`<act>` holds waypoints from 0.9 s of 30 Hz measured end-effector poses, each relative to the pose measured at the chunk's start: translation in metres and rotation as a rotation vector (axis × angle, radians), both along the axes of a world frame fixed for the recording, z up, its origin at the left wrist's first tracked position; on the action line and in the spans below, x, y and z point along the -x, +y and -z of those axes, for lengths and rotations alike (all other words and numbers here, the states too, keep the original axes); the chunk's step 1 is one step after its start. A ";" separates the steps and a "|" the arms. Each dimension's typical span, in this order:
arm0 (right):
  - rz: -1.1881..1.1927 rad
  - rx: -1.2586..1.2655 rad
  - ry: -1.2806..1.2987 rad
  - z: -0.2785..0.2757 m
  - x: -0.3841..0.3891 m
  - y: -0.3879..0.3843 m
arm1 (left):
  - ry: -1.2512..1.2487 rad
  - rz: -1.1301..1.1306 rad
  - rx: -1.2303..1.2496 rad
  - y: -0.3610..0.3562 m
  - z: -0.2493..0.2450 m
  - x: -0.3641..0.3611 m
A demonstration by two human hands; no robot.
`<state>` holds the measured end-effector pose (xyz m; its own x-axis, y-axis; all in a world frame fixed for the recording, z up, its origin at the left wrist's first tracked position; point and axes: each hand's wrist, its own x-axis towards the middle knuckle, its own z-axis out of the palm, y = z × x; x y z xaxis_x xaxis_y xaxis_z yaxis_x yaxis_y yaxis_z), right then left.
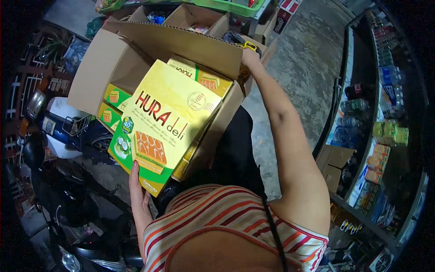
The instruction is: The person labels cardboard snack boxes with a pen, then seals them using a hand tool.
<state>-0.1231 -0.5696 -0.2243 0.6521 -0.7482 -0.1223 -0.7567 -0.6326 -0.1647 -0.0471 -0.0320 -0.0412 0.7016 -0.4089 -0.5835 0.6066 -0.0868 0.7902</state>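
A yellow and green HURA deli box point(170, 109) lies tilted across the opening of a large cardboard box point(97, 68). My left hand point(138, 188) holds its lower corner, thumb on the front face and the other fingers underneath. More cake boxes point(213, 84) of the same colours sit inside the cardboard box, at its right side and at its left. My right hand point(250, 56) is at the far right corner of the cardboard box, closed around something with a yellow handle point(249, 45); the rest of that item is hard to make out.
Behind are open cartons point(195, 18) with goods and a green tray point(235, 8). Parked motorbikes point(59, 122) stand on the left. Shelves with bottles point(390, 75) and packets line the right, with a small carton point(333, 167) beside them.
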 end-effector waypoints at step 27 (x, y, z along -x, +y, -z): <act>-0.586 -0.516 -0.791 -0.323 0.079 0.207 | -0.894 -0.131 -0.466 0.007 0.028 -0.020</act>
